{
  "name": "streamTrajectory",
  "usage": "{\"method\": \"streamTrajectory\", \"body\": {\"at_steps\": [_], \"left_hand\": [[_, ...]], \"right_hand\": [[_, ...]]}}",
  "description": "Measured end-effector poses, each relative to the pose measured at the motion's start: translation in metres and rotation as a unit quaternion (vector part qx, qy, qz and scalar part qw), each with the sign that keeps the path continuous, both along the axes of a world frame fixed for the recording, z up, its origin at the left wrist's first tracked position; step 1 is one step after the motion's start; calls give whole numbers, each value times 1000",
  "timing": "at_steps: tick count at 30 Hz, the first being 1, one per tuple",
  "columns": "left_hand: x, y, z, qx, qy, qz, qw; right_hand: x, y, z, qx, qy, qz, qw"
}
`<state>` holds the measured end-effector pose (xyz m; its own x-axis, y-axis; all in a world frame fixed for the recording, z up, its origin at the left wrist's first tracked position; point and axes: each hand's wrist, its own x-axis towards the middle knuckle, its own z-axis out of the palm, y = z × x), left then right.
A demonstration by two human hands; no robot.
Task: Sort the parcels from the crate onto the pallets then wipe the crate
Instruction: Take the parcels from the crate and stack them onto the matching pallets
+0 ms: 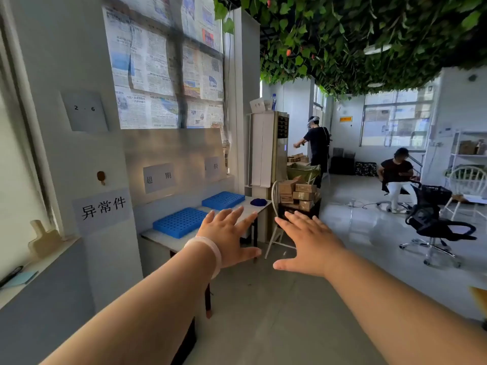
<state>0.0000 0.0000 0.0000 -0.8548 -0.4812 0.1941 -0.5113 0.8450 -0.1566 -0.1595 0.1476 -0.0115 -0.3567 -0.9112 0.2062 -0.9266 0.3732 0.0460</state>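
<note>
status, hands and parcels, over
Left hand and right hand open, holding nothing. Parcels stacked past the table end, untouched; blue pallets carry none. White chair stands in front of the stack.

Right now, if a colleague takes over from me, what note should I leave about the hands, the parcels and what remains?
Hands: the left hand and the right hand are open, stretched forward, holding nothing.
Things: the parcels are stacked in the dark crate by the white chair, past the far end of the table. On the table, the near pallet and the far pallet, both blue, are bare. A dark blue cloth lies at the table's far end.
Done: no parcel is on a pallet yet.
Left: sort all parcels onto the pallets, then wipe the crate.
</note>
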Motion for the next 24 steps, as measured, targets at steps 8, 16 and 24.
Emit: {"method": "streamTrajectory", "body": {"at_steps": [8, 16, 24], "left_hand": [[-73, -31, -22, 9, -1, -25, 1000], [-199, -72, -42, 37, -12, -24, 999], [-310, -120, -50, 48, -6, -23, 999]], "right_hand": [[-69, -26, -15, 2, -24, -30, 999], [-183, -75, -38, 15, -43, -50, 998], [-292, -116, -49, 28, -80, -51, 995]]}}
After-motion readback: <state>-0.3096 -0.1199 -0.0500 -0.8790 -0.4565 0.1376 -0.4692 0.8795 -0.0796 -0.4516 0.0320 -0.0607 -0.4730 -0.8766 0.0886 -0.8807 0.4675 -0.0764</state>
